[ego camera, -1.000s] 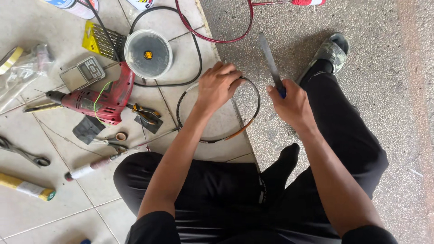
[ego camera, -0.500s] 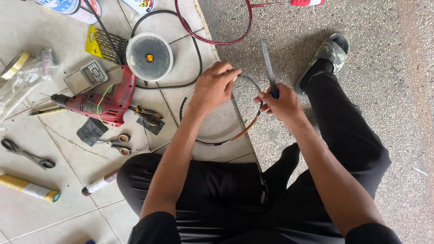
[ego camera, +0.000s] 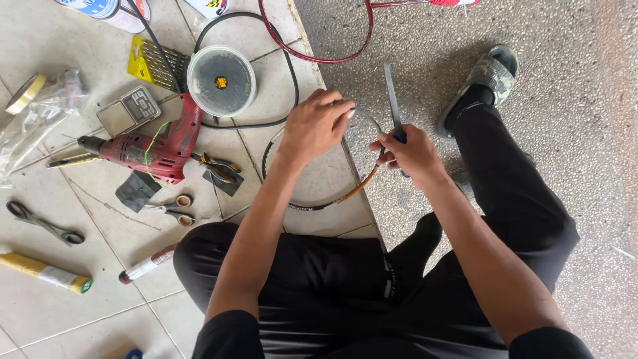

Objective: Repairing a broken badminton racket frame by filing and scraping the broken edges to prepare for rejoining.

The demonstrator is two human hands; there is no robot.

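- Your left hand (ego camera: 318, 126) closes over the top of the hoop (ego camera: 312, 203), a thin dark ring with an orange stretch, fingers curled round the rim at about its 12 o'clock.
- Your right hand (ego camera: 411, 151) is fisted round the blue handle of a file (ego camera: 392, 96), whose flat grey blade points up toward 12 o'clock. The same hand also seems to pinch the hoop at about its 3 o'clock, just above the orange part; how tightly, you cannot tell from here.
- The hoop lies low across the edge where the tiles (ego camera: 86, 292) meet the rough concrete (ego camera: 571, 173), right in front of your knees, its lower arc resting near your lap at 6 o'clock.
- Step in hand, as it looks: you are steadying the hoop with both hands and have the file ready but not yet laid on the rim.
- The next move seems to call for a firm left-hand hold so the ring does not spring, and for tipping the blade down to meet the rim squarely.
- At 9 o'clock of the hoop lie pliers (ego camera: 216, 165), a red drill (ego camera: 156, 151) and small scissors (ego camera: 174, 207).
- At 11 o'clock sits a round tub (ego camera: 221, 80) with a black cable (ego camera: 289, 73) curving round it; a red racket frame (ego camera: 312, 50) lies at 12.
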